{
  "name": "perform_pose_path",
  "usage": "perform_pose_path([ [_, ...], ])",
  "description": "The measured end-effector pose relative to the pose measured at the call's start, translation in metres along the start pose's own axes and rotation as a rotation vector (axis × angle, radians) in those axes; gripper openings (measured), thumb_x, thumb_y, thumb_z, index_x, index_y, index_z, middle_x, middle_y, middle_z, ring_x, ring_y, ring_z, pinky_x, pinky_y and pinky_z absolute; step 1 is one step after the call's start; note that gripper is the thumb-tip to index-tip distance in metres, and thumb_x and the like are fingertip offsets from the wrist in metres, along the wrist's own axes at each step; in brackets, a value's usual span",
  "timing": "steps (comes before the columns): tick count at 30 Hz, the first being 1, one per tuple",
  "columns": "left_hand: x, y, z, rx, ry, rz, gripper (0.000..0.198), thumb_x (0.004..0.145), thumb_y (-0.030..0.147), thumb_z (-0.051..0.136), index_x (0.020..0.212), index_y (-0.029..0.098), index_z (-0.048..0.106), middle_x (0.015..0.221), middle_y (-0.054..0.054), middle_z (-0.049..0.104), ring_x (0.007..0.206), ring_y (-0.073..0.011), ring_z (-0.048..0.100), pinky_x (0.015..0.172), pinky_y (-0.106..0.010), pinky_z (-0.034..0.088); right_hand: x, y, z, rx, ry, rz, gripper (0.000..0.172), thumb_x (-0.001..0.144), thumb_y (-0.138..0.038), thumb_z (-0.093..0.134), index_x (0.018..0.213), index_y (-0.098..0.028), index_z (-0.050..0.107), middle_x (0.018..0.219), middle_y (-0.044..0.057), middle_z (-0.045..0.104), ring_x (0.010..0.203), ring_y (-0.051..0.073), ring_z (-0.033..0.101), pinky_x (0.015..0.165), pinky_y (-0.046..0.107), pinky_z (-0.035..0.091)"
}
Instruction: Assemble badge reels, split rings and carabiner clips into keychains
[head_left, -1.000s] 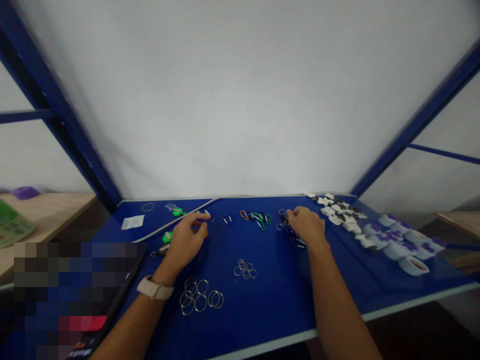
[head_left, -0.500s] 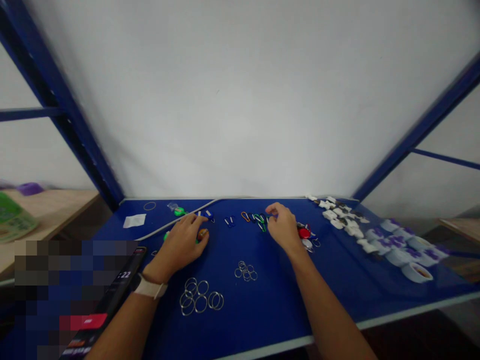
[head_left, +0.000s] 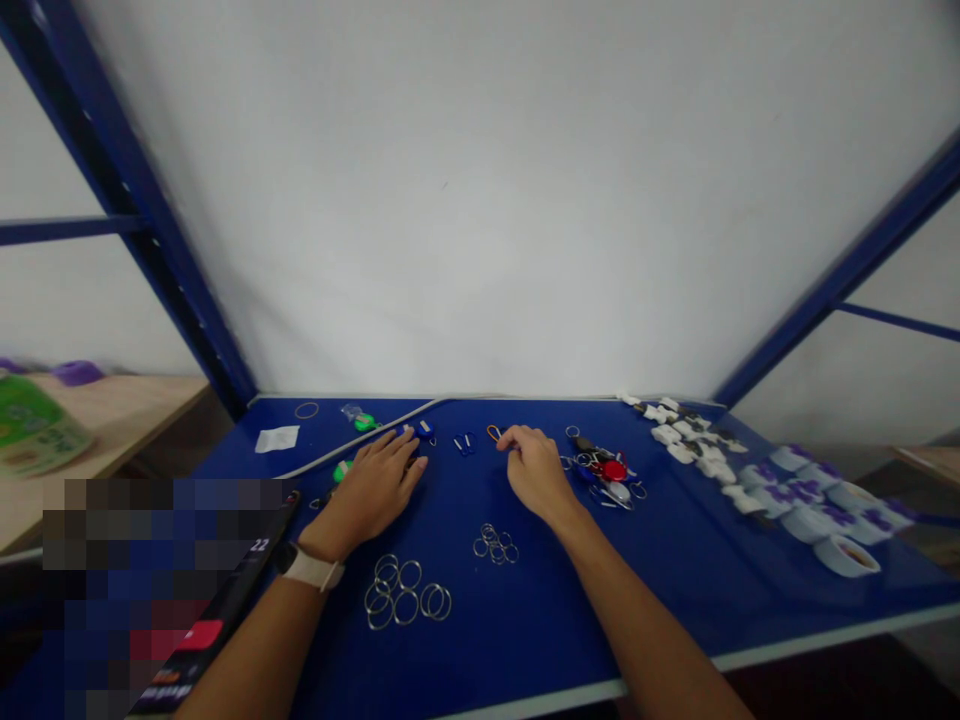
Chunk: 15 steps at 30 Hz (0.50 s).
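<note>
My left hand (head_left: 379, 487) lies palm down, fingers spread, over a group of badge reels; a green reel (head_left: 343, 470) and a blue reel (head_left: 426, 429) show at its edges. My right hand (head_left: 536, 470) has its fingers curled down over the small carabiners, and whatever is under them is hidden. An orange carabiner (head_left: 493, 433) peeks out at its fingertips. Two blue carabiners (head_left: 465, 443) lie between the hands. Nearer the front are a cluster of large metal rings (head_left: 406, 607) and one of smaller rings (head_left: 496, 546).
Right of my right hand sits a pile of reels with a red one (head_left: 614, 470). White pieces (head_left: 712, 462) and white cups with purple parts (head_left: 846, 556) fill the right side. A phone (head_left: 225, 610), a cable (head_left: 322, 458) and a white packet (head_left: 277, 439) are at the left.
My right hand has moved left from beside the reel pile to over the carabiners, uncovering more of the pile. My left hand stays over the reels. The view has shifted slightly.
</note>
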<state>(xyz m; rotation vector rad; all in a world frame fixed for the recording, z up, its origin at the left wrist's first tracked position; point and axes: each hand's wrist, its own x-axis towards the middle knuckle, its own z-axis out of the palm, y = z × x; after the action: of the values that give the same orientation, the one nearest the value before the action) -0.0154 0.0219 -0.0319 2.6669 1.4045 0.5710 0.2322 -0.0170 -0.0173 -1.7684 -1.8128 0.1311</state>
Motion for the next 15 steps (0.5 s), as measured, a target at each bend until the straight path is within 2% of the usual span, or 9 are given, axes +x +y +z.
perform_pose_path([
  [3, 0.001, 0.004, -0.004, -0.11, 0.012, 0.073, 0.045, 0.102, 0.036, 0.036, 0.136, 0.013, 0.055, 0.138, -0.014, 0.06, 0.132, -0.0264, 0.052, 0.112, -0.048, 0.04, -0.001, -0.001, 0.001, 0.001, -0.027, -0.036, 0.028, 0.076, -0.001, 0.044, 0.085, -0.019, 0.063, 0.095, 0.005, 0.071, 0.094, 0.024, 0.058, 0.088, 0.038, 0.037],
  [6, 0.002, 0.005, -0.004, -0.147, 0.051, 0.067, 0.045, 0.102, 0.034, 0.036, 0.137, 0.012, 0.055, 0.143, -0.015, 0.055, 0.134, -0.0263, 0.05, 0.114, -0.047, 0.039, -0.003, -0.005, 0.002, -0.01, -0.077, -0.058, 0.029, 0.076, -0.002, 0.046, 0.089, -0.02, 0.064, 0.099, 0.006, 0.071, 0.099, 0.025, 0.058, 0.091, 0.041, 0.037],
  [8, 0.001, 0.005, -0.001, -0.137, 0.054, 0.047, 0.046, 0.101, 0.033, 0.036, 0.138, 0.011, 0.054, 0.145, -0.016, 0.053, 0.137, -0.0282, 0.047, 0.115, -0.05, 0.037, -0.005, -0.007, 0.003, -0.007, -0.126, -0.102, 0.034, 0.076, -0.002, 0.046, 0.098, -0.019, 0.065, 0.107, 0.008, 0.07, 0.107, 0.026, 0.056, 0.097, 0.043, 0.036],
  [12, -0.001, 0.004, 0.006, -0.183, 0.021, 0.078, 0.046, 0.101, 0.033, 0.038, 0.139, 0.012, 0.053, 0.14, -0.015, 0.058, 0.136, -0.0284, 0.047, 0.115, -0.05, 0.038, -0.01, -0.01, 0.007, 0.019, -0.22, -0.258, 0.049, 0.081, -0.002, 0.046, 0.126, -0.017, 0.059, 0.129, 0.01, 0.063, 0.127, 0.024, 0.048, 0.11, 0.044, 0.029],
  [15, -0.001, 0.005, 0.007, -0.239, 0.045, 0.096, 0.046, 0.098, 0.03, 0.044, 0.141, 0.016, 0.05, 0.139, -0.014, 0.058, 0.133, -0.0265, 0.051, 0.113, -0.048, 0.04, -0.013, -0.01, 0.011, 0.02, -0.272, -0.3, 0.053, 0.082, -0.004, 0.046, 0.133, -0.017, 0.056, 0.136, 0.011, 0.059, 0.134, 0.024, 0.044, 0.114, 0.044, 0.027],
])
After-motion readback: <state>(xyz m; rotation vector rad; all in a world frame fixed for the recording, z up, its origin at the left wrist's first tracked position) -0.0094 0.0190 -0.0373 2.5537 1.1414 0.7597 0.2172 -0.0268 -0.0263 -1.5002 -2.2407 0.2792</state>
